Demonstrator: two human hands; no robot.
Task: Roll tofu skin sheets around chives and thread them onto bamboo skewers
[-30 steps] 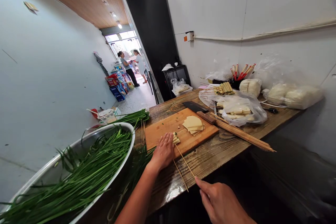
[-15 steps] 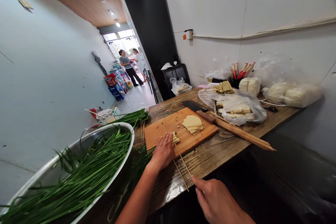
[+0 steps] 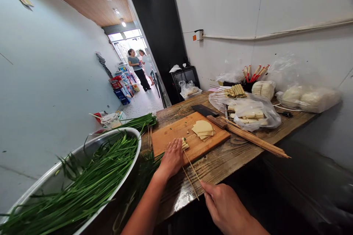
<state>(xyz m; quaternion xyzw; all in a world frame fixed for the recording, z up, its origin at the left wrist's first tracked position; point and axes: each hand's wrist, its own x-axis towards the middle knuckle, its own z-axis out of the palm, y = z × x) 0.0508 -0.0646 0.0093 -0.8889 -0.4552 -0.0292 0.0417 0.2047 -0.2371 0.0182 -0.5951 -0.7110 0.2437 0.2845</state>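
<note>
Beneath left hand [image 3: 172, 158], flat on small pale tofu rolls [image 3: 184, 144], right hand [image 3: 220, 202] pinches thin bamboo skewer [image 3: 192, 168]; misaim risks pricking fingers.

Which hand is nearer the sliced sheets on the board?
Left. The left hand rests on the board beside the sheets; the right hand is off the board, holding skewers.

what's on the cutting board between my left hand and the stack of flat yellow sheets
In the head view, small rolled pieces lie by the left hand; past them the cutting board is bare up to the sheets.
</note>
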